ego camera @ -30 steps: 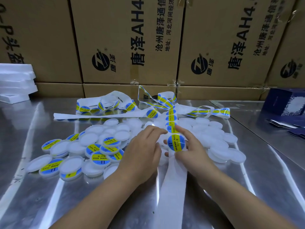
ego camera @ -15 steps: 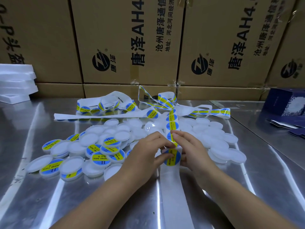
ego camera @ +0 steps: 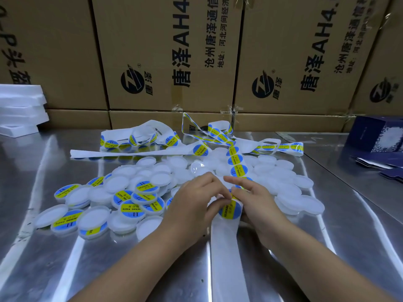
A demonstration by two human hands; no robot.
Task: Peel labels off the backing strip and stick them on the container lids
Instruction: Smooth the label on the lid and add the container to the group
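Fingers of my left hand pinch the far edge of 1 round blue-and-yellow label, which sits on the white paper backing strip; my right hand grips that strip beside it. White round plastic lids crowd the shiny metal table beyond.

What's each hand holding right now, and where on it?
Left hand pinches the round blue-and-yellow label at its upper-left edge; right hand grips the white paper backing strip beside the label's right edge. Lift-off unclear.
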